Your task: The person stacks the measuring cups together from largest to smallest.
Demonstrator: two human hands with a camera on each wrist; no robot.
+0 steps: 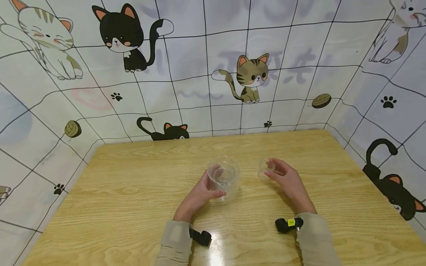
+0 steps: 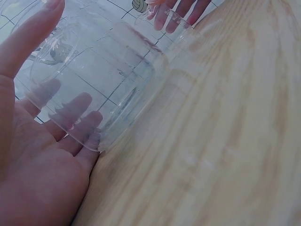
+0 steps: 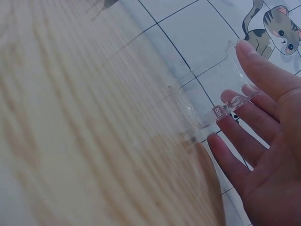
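Note:
My left hand [image 1: 202, 192] curls round a large clear beaker [image 1: 229, 184] near the middle of the table, thumb on the near side and fingers on the far left side. In the left wrist view the large beaker [image 2: 113, 66] stands on the wood, and the fingers show through its wall. To its right, my right hand [image 1: 287, 179] holds a small clear beaker [image 1: 263, 173] between thumb and fingers. The right wrist view shows the thumb at the rim of the small beaker [image 3: 207, 89], fingers along its printed "50ml" side, and its base close to the tabletop.
The wooden table [image 1: 143, 184] spreads wide around both hands. A white cloth wall [image 1: 189, 74] with grid lines and cartoon cats stands behind it and along both sides. Black straps with small cameras [image 1: 201, 238] sit at both sleeve cuffs.

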